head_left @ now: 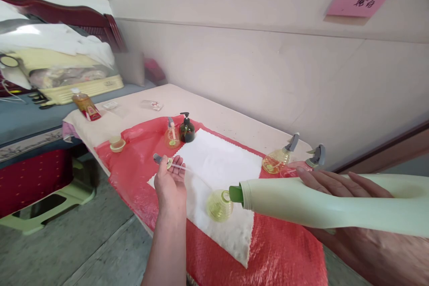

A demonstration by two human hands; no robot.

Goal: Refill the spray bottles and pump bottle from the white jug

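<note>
My left hand [170,185], palm up, is closed around a grey spray nozzle [157,158] whose thin clear dip tube slants down to the right. My right hand [335,183] grips a large pale green jug [284,201] tipped almost level. Its green spout [236,194] is at the mouth of a ribbed yellow-green spray bottle [218,209], which stands without its top on a white towel [221,156]. Whether liquid is flowing I cannot tell. Right of the towel are an amber spray bottle [275,161] and a pink spray bottle [295,167], the latter partly hidden behind the jug and hand.
Red cloth [284,254] lies under the towel. Behind stand a dark green pump bottle [187,130] and an orange-tinted spray bottle [172,137]. Leftward are a small round container [117,144] and a drink bottle [86,105]. A stool [43,210] stands beside the table; a wall borders the far side.
</note>
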